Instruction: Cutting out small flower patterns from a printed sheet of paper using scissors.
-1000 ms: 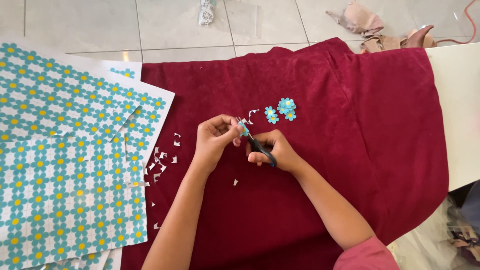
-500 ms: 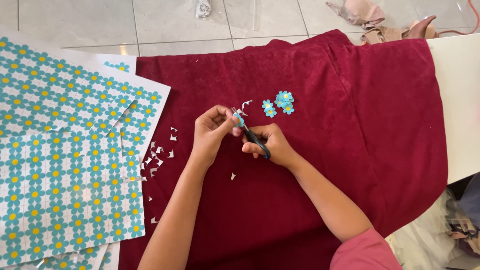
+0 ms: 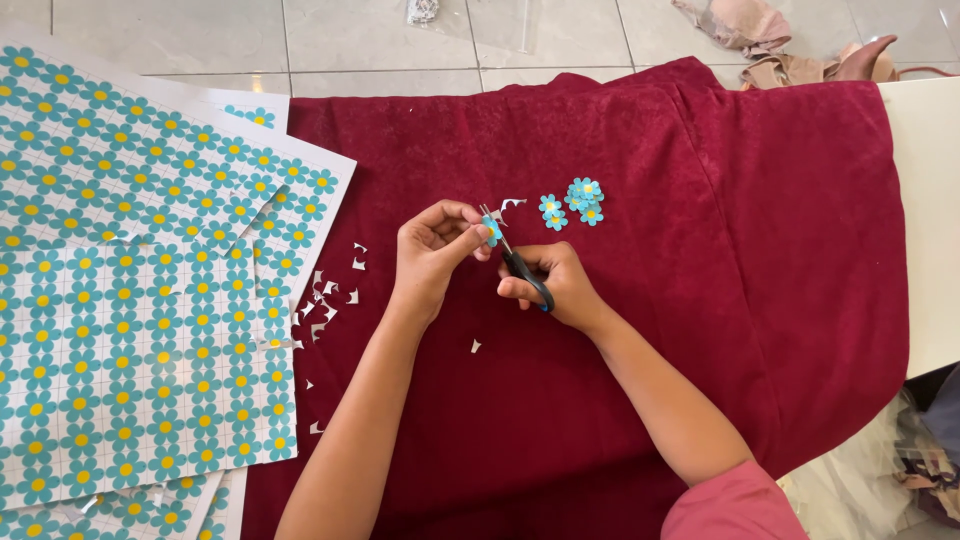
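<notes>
Scissors (image 3: 522, 265) sit in our right hand (image 3: 560, 288), blades nibbling the tiny paper flower (image 3: 492, 230) our left hand (image 3: 432, 252) pinches just above that grip. We'd turn the flower, not the blades, taking small snips.

A dark red cloth (image 3: 700, 300) covers the work surface. Sheets of white paper printed with teal, yellow-centred flowers (image 3: 130, 330) lie overlapping at its left edge. Small white paper scraps (image 3: 325, 305) are scattered beside them. Crumpled beige fabric (image 3: 790, 45) lies on the tiled floor (image 3: 350, 35) beyond.
</notes>
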